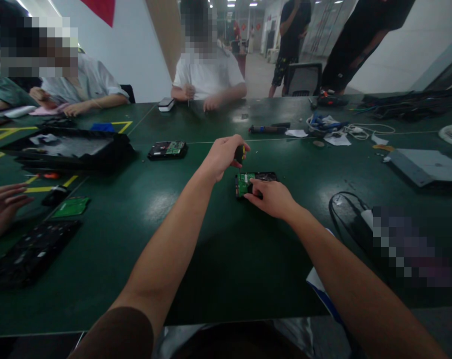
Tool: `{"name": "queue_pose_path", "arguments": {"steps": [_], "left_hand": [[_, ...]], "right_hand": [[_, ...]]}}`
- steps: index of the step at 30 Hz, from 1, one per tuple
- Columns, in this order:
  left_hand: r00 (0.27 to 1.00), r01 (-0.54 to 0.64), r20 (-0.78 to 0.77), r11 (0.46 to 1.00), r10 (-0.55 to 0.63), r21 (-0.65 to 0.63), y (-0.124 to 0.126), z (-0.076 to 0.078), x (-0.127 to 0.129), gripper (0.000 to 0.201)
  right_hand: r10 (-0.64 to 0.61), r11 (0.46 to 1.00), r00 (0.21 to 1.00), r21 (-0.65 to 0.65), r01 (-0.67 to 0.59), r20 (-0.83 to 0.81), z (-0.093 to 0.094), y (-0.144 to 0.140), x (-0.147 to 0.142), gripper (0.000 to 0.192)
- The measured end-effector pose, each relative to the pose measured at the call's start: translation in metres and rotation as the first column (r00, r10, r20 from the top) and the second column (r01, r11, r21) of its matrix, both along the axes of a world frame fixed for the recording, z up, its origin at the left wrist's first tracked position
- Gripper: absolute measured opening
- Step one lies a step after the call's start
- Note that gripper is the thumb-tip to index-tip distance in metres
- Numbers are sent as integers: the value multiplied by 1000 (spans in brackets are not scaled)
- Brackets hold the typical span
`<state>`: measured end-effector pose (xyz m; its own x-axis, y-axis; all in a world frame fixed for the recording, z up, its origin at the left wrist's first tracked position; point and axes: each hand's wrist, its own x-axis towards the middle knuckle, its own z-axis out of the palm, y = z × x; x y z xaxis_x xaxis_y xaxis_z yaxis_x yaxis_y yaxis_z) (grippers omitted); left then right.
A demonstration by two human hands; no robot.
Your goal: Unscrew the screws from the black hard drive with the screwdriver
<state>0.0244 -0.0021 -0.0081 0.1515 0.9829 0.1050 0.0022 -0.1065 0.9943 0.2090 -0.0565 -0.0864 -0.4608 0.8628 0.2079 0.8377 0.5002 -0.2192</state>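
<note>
Green tabletop [218, 289] supported the hard drive [266, 176] directly ahead, circuit board [243, 185] upward, where the left hand [226, 153] grasped a screwdriver [240, 154] near-upright and the right hand [272, 198] held the casing, apparently to steady it.

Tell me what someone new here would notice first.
Probably the two hands at the middle of the green table: the left hand holds a screwdriver upright over the drive, and the right hand rests on it. Next, perhaps, the black tray at far left and the grey box at far right.
</note>
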Motion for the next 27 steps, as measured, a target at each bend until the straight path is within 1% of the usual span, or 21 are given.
{"name": "queue_pose_path", "arguments": {"steps": [4,7,11,13,15,17,22,25,27], "left_hand": [[995,58,84,996,-52,-64,-1,0,1,20],[991,54,124,995,-44,-80,2,-2,0,19],[999,-23,37,1000,23,-5,5,-2,-3,22],[999,-37,-3,999,37,13,4,-1,-3,23],[1000,-15,-3,1000,15,10,2,1,-3,22],[999,25,29,1000,-25,-6,0,1,-2,20],[987,104,132,989,-90,-103,0,2,-2,18],[992,82,110,989,-68,-121,2,2,-3,18],[998,39,61,995,-33,-89,2,2,-4,20]], "right_hand": [[3,1000,1000,6,-3,1,0,0,0,27],[1,1000,1000,4,-1,3,0,1,0,28],[1,1000,1000,-8,-1,1,0,2,0,28],[8,1000,1000,-6,-8,-5,1,2,0,28],[9,1000,1000,-2,-9,-9,1,1,0,28],[9,1000,1000,-3,-9,-10,0,1,1,28],[15,1000,1000,2,-15,-19,-1,2,1,27],[16,1000,1000,6,-16,-15,-3,3,1,28],[13,1000,1000,8,-13,-14,-3,3,1,28]]}}
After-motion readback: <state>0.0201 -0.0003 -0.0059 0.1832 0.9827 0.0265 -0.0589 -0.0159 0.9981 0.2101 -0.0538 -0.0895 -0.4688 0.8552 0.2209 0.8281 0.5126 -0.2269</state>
